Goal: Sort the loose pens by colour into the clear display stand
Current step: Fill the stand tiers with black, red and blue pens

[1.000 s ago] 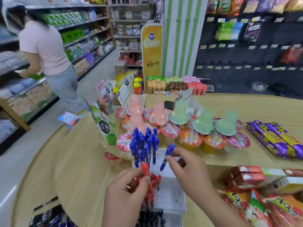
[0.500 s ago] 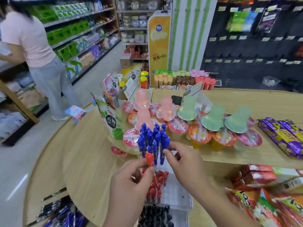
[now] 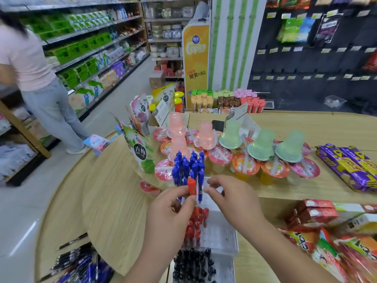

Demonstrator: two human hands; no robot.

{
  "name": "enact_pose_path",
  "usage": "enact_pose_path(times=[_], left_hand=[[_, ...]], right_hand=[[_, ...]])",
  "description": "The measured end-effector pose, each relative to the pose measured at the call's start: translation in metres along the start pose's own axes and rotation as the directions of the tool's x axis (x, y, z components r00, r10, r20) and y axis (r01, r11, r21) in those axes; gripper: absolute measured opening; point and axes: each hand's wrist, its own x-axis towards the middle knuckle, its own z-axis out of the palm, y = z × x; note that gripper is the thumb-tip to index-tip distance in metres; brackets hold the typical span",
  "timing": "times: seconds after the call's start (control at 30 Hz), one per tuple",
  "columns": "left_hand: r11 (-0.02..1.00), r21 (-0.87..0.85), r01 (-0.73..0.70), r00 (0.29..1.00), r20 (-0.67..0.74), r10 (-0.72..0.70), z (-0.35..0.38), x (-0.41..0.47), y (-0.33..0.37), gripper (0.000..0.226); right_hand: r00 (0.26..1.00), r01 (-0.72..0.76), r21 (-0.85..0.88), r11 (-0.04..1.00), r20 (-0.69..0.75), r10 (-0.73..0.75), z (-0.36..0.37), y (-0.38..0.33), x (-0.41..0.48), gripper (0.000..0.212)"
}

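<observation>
Red pen (image 3: pixel 192 187), light, stiff, slick, is pinched mid-barrel in left hand (image 3: pixel 169 213) at frame centre; right hand (image 3: pixel 234 201) grip is spread, empty.

Your two bare hands and forearms

Your left hand (image 3: pixel 167 217) and right hand (image 3: pixel 234 203) wear nothing: no sleeves, no gloves.

The left hand (image 3: pixel 169 213) hides the red pen's (image 3: pixel 192 187) lower barrel.
</observation>
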Motion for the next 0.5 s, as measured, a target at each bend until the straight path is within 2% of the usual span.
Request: enact_pose_path(times=[0.07, 0.13, 0.23, 0.4, 0.5], left_hand=[[1.0, 0.003, 0.004, 1.0, 0.017, -0.004, 0.005, 0.0, -0.002, 0.021], [1.0, -0.011, 0.003, 0.999, 0.041, -0.002, 0.011, -0.001, -0.004, 0.026], [1.0, -0.023, -0.017, 0.997, 0.069, 0.019, 0.021, -0.005, -0.003, 0.03], [0.997, -0.072, 0.032, 0.989, 0.143, -0.021, 0.027, -0.012, -0.008, 0.03], [0.999, 0.006, 0.037, 0.997, 0.06, -0.037, 0.02, -0.014, -0.027, 0.024]], right_hand=[[0.999, 0.035, 0.097, 0.995, -0.027, -0.032, -0.008, 0.0, -0.011, 0.016], [0.995, 0.086, 0.177, 0.98, 0.027, -0.093, -0.015, -0.001, -0.022, 0.014], [0.99, 0.119, 0.195, 0.973, 0.054, -0.132, -0.018, 0.004, -0.031, 0.013], [0.996, 0.082, 0.192, 0.978, 0.002, -0.084, -0.004, 0.017, -0.042, 0.008], [0.999, -0.038, 0.306, 0.951, -0.013, 0.044, 0.017, 0.029, -0.049, 0.006]])
